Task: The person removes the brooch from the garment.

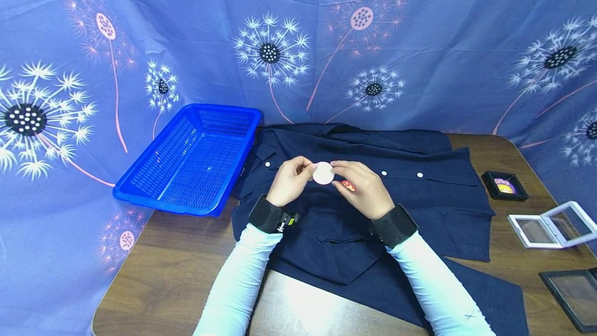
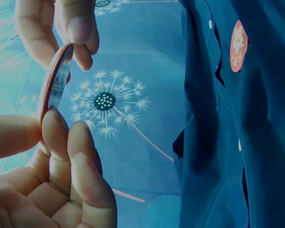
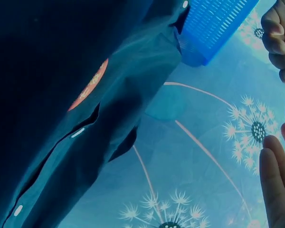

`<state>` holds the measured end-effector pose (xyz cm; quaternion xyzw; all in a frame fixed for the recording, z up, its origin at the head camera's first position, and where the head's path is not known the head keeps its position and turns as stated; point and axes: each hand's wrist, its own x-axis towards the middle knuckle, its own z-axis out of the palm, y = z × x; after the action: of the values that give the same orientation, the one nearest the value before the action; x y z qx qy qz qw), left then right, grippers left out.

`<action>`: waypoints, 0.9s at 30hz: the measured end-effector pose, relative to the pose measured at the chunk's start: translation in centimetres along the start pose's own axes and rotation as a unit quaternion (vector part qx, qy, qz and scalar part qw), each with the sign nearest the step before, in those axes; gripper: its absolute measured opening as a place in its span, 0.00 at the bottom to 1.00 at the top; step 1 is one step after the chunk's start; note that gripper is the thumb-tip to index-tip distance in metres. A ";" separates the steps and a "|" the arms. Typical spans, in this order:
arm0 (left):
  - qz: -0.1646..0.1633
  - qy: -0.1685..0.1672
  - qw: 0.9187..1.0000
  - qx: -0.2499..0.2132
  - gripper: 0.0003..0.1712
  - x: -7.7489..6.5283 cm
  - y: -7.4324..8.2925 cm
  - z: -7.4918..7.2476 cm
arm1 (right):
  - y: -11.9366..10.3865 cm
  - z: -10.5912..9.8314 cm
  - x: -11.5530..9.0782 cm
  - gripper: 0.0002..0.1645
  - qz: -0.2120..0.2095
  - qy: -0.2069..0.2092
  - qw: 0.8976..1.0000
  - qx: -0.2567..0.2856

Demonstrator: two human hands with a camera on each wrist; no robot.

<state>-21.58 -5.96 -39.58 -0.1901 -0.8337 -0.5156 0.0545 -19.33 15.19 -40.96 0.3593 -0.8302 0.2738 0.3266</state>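
Left hand: thumb and forefinger pinch white, round, flat disc by its left edge | right hand: thumb and fingers parted at disc's right edge, contact unclear | disc: above dark-blue, white-buttoned cloth garment
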 end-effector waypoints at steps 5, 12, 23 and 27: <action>0.000 -0.002 1.000 0.005 0.09 0.0 0.0 0.0 | 0.0 0.3 -0.1 0.20 -0.013 -0.002 1.000 -0.002; -0.014 -0.008 1.000 0.004 0.10 0.0 -0.1 0.0 | -0.1 0.6 -0.3 0.17 -0.037 -0.003 0.999 -0.036; -0.036 -0.016 0.999 0.006 0.11 -0.1 -0.2 -0.1 | 0.0 0.7 -0.4 0.16 -0.061 -0.006 0.997 -0.044; -0.033 -0.018 0.999 0.000 0.11 -0.2 -0.1 -0.2 | -0.1 0.5 -0.3 0.16 -0.071 -0.002 0.996 -0.047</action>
<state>-21.49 -6.18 -39.62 -0.1713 -0.8403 -0.5139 0.0224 -19.25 14.89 -41.42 0.4018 -0.8155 0.2100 0.3596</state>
